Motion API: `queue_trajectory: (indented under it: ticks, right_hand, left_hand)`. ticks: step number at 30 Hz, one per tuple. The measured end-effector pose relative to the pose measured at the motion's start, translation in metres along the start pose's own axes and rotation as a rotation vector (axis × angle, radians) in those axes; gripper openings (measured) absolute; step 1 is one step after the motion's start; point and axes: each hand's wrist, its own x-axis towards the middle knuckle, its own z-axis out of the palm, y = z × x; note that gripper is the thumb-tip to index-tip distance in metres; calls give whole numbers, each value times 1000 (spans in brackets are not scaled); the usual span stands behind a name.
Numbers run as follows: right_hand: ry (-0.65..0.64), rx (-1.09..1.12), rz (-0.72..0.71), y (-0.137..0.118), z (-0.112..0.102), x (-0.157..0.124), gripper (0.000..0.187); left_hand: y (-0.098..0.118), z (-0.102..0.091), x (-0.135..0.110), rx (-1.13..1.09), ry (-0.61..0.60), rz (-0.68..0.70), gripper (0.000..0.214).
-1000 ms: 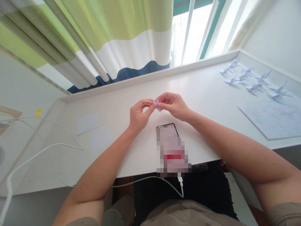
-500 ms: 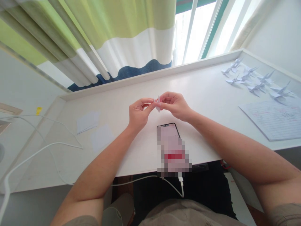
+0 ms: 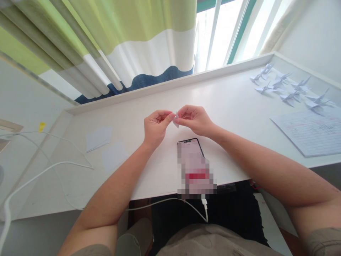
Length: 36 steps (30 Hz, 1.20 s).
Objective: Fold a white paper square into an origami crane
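Note:
Above the middle of the white desk [image 3: 149, 181], a small folded white paper piece [image 3: 176, 122] is pinched between both hands. My left hand [image 3: 157, 127] grips its left side with thumb and forefinger. From the right, my right hand [image 3: 195, 119] pinches it too, its other fingers curled. Much of the paper is covered by the fingertips, so its full shape cannot be made out. Just below the hands lies a phone [image 3: 189, 145], its screen mostly blurred out, with a white charging cable [image 3: 205, 206] plugged into its lower end.
Several folded paper cranes [image 3: 291, 96] stand at the far right, behind a lined written sheet [image 3: 309, 133]. On the left are white paper squares [image 3: 98, 138] and another sheet [image 3: 114, 156], with a loose white cable [image 3: 71, 163] nearby. A raised rim [image 3: 170, 87] runs along the desk's back.
Two upright points of the paper showed between the fingers before; now the fingertips cover more of it and it looks tilted. Both hands remain in nearly the same place.

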Motion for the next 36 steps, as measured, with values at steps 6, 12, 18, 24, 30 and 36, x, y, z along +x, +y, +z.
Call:
queue_trajectory:
  ticks: [6,12,18,24,30,36]
  right_hand:
    - [4,16,32,-1,1,0,41]
    - [-18,55,53,-1,0,0,38]
    - [-65,43,91,-4,1,-1,38]
    - [-64,42,99,-4,1,0,41]
    - [-25,41,96,-2,-2,0,38]
    - [-15,74,93,2,-3,0,40]
  left_hand:
    - [1,0,2,-18,-10,-42,38]
    - [-3,-3,4,-22,-16,-68,35]
    - [-1,-2,2,0,-16,3,33]
    - [-1,-3,2,43,-2,20,35]
    - [-2,-7,4,13,-54,-27,46]
    - [-3,-8,4,46,-86,-41,35]
